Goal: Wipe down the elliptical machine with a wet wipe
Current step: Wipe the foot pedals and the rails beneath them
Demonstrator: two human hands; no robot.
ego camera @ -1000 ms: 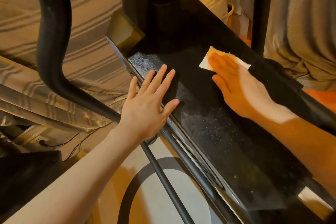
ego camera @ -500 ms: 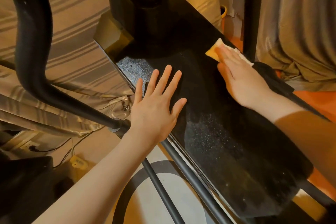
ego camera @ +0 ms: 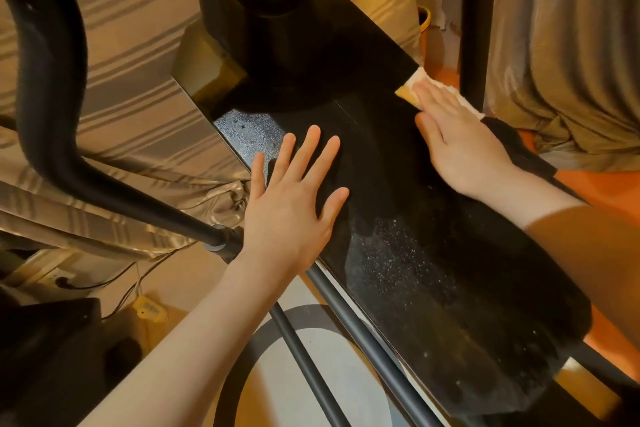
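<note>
step: wiping cover (ego camera: 398,253) | right hand (ego camera: 460,146) fingers flat, together, pressed wipe (ego camera: 408,88) beneath fingertips at far edge | left hand (ego camera: 294,204) fingers splayed flat, likely bracing

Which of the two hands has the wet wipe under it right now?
The right hand, at the far edge of the black cover, presses flat on the wet wipe. The left hand rests spread on the cover's near edge, with nothing under it.

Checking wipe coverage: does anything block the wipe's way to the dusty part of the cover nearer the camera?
Nothing visible does. The right hand presses the wipe at the cover's far edge; the speckled patch lies bare. The left hand rests beside that path.
</note>
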